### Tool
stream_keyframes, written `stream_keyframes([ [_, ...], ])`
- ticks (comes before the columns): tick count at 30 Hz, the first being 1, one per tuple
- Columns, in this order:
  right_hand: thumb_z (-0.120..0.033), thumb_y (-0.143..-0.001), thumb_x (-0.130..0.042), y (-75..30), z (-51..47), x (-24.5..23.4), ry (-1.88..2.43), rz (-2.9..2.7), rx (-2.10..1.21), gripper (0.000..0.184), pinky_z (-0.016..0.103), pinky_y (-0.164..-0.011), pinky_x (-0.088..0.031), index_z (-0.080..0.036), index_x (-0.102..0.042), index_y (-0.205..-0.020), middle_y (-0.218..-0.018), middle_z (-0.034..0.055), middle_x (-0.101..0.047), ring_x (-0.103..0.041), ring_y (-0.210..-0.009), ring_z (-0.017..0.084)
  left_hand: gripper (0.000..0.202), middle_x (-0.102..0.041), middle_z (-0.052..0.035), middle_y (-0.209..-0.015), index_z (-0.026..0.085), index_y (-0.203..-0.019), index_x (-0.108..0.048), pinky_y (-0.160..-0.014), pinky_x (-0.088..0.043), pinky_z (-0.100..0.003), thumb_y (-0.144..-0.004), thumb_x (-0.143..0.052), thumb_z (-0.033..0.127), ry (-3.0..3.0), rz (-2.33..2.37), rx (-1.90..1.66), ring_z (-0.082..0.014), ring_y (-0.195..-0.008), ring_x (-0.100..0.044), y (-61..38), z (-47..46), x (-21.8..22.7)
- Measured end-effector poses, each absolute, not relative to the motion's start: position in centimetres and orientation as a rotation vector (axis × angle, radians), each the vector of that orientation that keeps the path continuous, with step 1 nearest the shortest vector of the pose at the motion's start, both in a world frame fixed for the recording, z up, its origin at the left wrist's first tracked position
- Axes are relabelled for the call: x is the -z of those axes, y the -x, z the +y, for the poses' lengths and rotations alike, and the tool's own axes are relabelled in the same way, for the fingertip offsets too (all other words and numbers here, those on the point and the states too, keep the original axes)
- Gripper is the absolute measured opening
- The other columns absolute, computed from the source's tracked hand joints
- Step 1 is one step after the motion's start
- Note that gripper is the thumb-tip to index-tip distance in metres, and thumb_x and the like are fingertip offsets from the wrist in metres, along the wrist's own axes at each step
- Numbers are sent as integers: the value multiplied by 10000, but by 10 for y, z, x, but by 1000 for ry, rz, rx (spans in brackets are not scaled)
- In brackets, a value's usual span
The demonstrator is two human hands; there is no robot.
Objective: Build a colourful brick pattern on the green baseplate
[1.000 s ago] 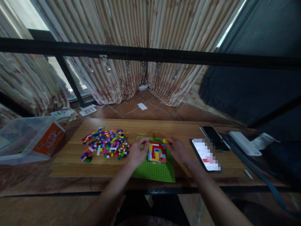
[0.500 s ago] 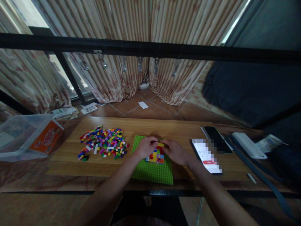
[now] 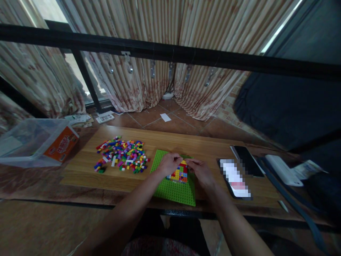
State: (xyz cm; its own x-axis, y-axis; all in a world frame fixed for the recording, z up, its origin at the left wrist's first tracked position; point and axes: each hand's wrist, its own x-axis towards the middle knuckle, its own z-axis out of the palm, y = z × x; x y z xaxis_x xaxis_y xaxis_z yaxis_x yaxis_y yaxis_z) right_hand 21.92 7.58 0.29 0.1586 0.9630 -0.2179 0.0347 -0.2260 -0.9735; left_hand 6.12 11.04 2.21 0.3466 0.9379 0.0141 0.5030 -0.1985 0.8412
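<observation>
On a green studded baseplate (image 3: 173, 196) sits a flat block of toy bricks (image 3: 179, 176) in yellow, red, blue and orange. My left hand (image 3: 169, 164) reaches over its upper left side, fingers closed with the tips at its far edge. Across from it, my right hand (image 3: 201, 171) has thumb and fingers pinched together at the upper right corner. A yellow patch shows between the two sets of fingertips. Whatever either pinch holds is too small and covered to make out.
Loose toy bricks (image 3: 128, 154) lie heaped on the left of the wooden board (image 3: 106, 181). A clear plastic bin (image 3: 29, 156) with an orange label stands farther left. A lit phone (image 3: 231, 174), a dark phone (image 3: 247, 160) and a strap (image 3: 290, 199) lie to the right.
The view has turned slightly. Both hands stay at the far edge of the brick block. The yellow brick that showed between the fingertips now sits lower, against the block, and my right fingers are pinched tighter.
</observation>
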Motion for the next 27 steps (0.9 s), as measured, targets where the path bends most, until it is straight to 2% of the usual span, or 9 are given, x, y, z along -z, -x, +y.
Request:
stream_keyframes([
  [9, -447, -576, -740, -217, 79, 11, 1459, -940, -1214, 336, 289, -597, -469, -180, -734, -781, -714, 31, -701, -591, -610, 152, 215, -673, -1, -690, 156, -728, -684, -645, -441, -208, -794, -481, 178, -1670, 1284, -869, -113, -657, -580, -73, 107, -5],
  [14, -514, -593, -703, -214, 80, 17, 1478, -1007, -1143, 384, 304, -625, -475, -182, -727, -785, -761, 42, -708, -603, -659, 173, 183, -664, -1, -670, 153, -703, -678, -633, -439, -213, -765, -506, 147, -1658, 1358, -869, -110, -634, -571, -76, 107, -4],
  [20, -523, -586, -694, -208, 80, 6, 1448, -1065, -1109, 378, 315, -655, -482, -179, -711, -743, -749, 41, -709, -611, -669, 189, 198, -656, 8, -637, 160, -666, -667, -654, -459, -219, -768, -501, 125, -1712, 1344, -905, -112, -621, -571, -75, 106, -10],
  [23, -583, -659, -623, -211, 71, 2, 1421, -1027, -1087, 439, 324, -704, -496, -184, -699, -825, -810, 56, -718, -632, -722, 199, 221, -699, -12, -768, 171, -803, -686, -740, -481, -235, -837, -470, 202, -1719, 1346, -960, -127, -732, -618, -67, 102, -16],
  [27, -588, -750, -560, -217, 44, 5, 1419, -1005, -932, 512, 364, -826, -487, -164, -654, -1020, -999, 103, -703, -640, -900, 234, 324, -673, -58, -1116, 195, -1055, -640, -958, -429, -289, -921, -369, 312, -1627, 1416, -1125, -152, -1064, -594, -42, 84, -22],
])
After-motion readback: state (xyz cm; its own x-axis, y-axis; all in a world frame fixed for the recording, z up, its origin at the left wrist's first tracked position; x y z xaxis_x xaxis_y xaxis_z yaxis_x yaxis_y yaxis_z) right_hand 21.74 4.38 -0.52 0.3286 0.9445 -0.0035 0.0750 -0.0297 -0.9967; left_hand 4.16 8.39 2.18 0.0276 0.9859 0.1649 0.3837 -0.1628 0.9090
